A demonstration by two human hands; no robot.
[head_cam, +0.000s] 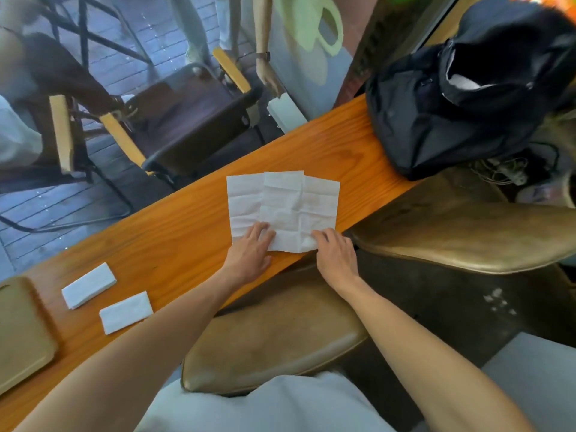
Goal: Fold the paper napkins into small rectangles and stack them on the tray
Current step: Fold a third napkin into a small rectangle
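Unfolded white paper napkins (282, 207) lie overlapped on the orange wooden counter (174, 238), creased and spread flat. My left hand (251, 249) rests flat on their near left edge, fingers spread. At the near right corner of the top napkin my right hand (335, 254) pinches the paper with curled fingers. Two folded napkin rectangles (88, 285) (126, 312) lie on the counter to the left, apart from each other. A tan tray (23, 332) sits at the far left edge, partly cut off, with nothing visible on it.
A black backpack (452, 113) stands on the counter's right end, with cables beside it. Tan leather stools (271, 341) (467, 232) sit under the near edge. Behind the window glass are folding chairs (184, 120) and people's legs.
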